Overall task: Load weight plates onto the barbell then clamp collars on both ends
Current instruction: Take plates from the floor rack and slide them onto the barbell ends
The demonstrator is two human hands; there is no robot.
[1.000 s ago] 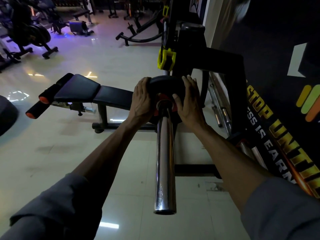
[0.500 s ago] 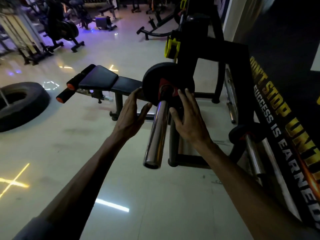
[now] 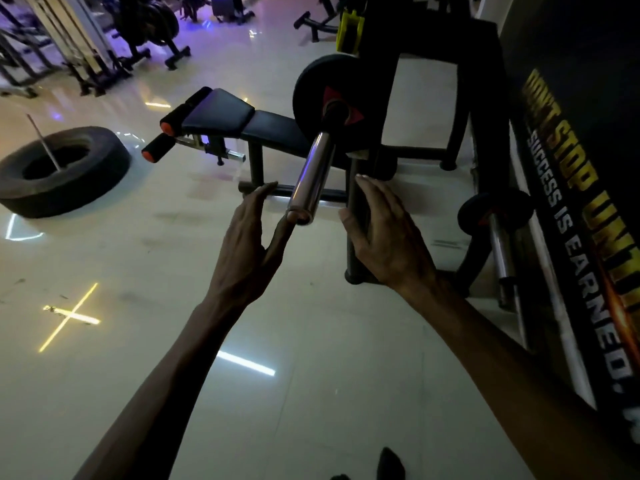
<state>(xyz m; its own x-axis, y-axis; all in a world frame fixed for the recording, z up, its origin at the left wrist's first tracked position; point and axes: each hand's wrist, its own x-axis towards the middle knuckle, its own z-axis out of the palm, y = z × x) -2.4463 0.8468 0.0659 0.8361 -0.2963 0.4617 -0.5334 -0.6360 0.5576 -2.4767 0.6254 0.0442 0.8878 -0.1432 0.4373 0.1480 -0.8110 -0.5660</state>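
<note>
A chrome barbell sleeve (image 3: 313, 174) points toward me from the black rack. One black weight plate (image 3: 311, 98) with a red hub mark sits pushed to the inner end of the sleeve. My left hand (image 3: 249, 244) hovers open just left of the sleeve's free end, its thumb close to the tip. My right hand (image 3: 384, 233) is open to the right of the sleeve end, fingers spread, holding nothing. A yellow collar (image 3: 349, 31) hangs on the rack upright above the plate.
A black bench (image 3: 239, 121) with orange-tipped foam rollers stands left of the rack. A large tyre (image 3: 62, 169) lies on the floor at the left. A second bar with a small plate (image 3: 495, 211) leans by the banner wall at the right. Machines fill the far room.
Both hands let go of the plate and drew back along the sleeve to its free end. The plate stays seated against the inner stop. My view pulled back and rose.
</note>
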